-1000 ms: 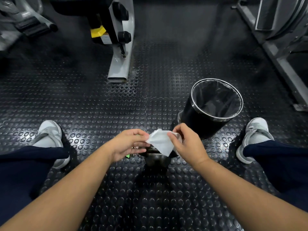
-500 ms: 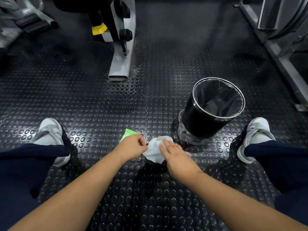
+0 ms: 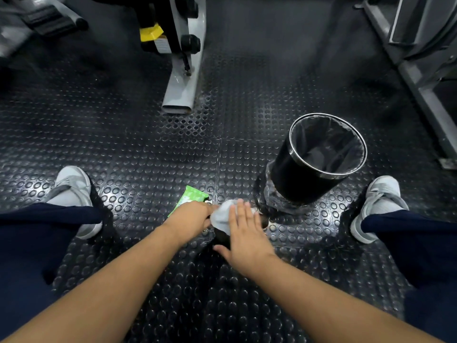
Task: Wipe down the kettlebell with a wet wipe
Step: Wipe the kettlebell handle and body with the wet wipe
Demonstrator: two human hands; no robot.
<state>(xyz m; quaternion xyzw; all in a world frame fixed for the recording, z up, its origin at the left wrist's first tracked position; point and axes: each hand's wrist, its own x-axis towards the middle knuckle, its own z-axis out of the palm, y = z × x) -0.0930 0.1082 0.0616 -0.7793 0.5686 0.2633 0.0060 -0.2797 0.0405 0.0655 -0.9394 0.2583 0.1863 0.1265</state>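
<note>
White wipe (image 3: 220,217) lies bunched under the right hand (image 3: 247,235). Its fingers (image 3: 241,212) are straight, close together and pressed flat on the wipe, with the thumb spread back toward the person. Beneath the wipe the dark kettlebell (image 3: 262,220) sits on the floor (image 3: 123,149). Only its edge shows, just right of the fingertips and below the wipe's near edge.

The left hand (image 3: 191,216) touches the wipe's left edge with its fingers curled under. What they grip is hidden, so I cannot tell. Just beyond the left knuckles a green pack (image 3: 192,197) lies flat, partly covered by that hand.

Beyond and right of the right fingertips stands a black bin (image 3: 296,179), near the kettlebell but apart from it. Its steel rim opens upward and a dark bag lines it.

Ahead of the fingers the studded rubber floor runs bare up to a grey machine foot (image 3: 179,95), well apart. The left shoe (image 3: 71,184) bounds one side and the right shoe (image 3: 380,194) the other, each well clear of the hands. A metal frame (image 3: 420,95) runs along the far right edge.
</note>
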